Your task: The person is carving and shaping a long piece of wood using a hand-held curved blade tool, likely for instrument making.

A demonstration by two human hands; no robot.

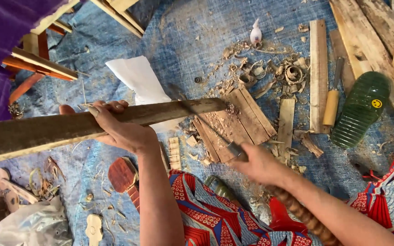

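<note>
My left hand [119, 127] grips a long, dark, weathered wooden plank [37, 132] near its middle and holds it roughly level over the ground. Its far end [206, 105] rests above a stack of flat wood pieces [242, 120]. My right hand [256, 161] is closed on a thin metal blade tool [215, 134] whose blade slants up to the plank's far end. Motion blur hides the tool's exact shape.
A blue tarp [192, 41] covers the ground, littered with wood shavings [270, 70]. A green ribbed sandal [361, 109], a yellow-handled chisel [333, 102], long boards [318, 68], white paper [137, 77] and small carved wooden pieces [94, 228] lie around. Patterned cloth [215, 214] covers my lap.
</note>
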